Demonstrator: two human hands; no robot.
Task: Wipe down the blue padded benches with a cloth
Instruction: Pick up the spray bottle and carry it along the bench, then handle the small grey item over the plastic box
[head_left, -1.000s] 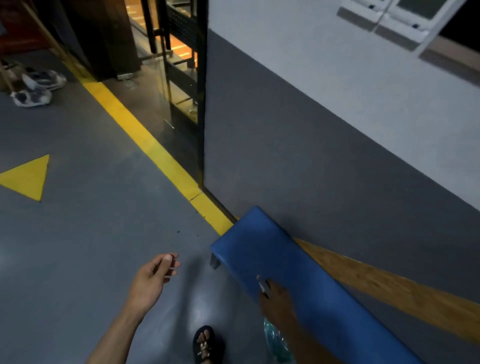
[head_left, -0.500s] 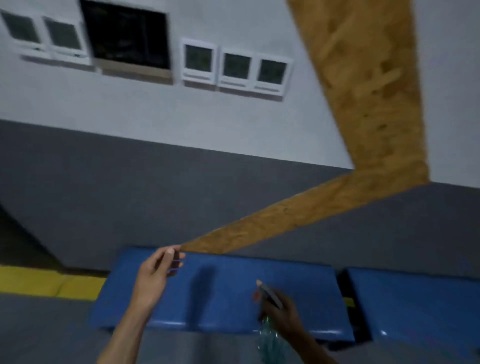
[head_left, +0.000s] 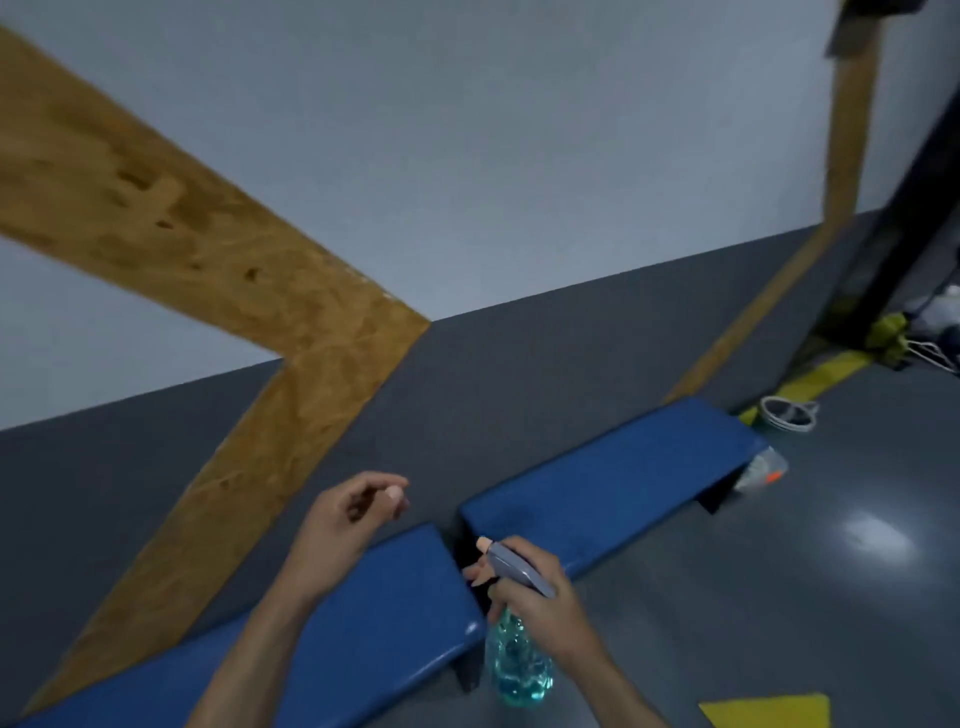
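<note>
While our right hand (head_left: 540, 597) grips the light, slippery spray bottle (head_left: 517, 660) at its neck and our left hand (head_left: 343, 530) hangs loosely curled and empty, we see no cloth for the firm, smooth benches (head_left: 613, 483).

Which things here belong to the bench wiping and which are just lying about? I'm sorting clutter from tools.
For the job: near blue bench, far blue bench, spray bottle gripped by right hand. No cloth visible.

Lying about: white shoe, item under far bench, clutter by doorway.

Glossy padded bench (head_left: 613, 483), clear plastic bottle (head_left: 517, 665)
</note>
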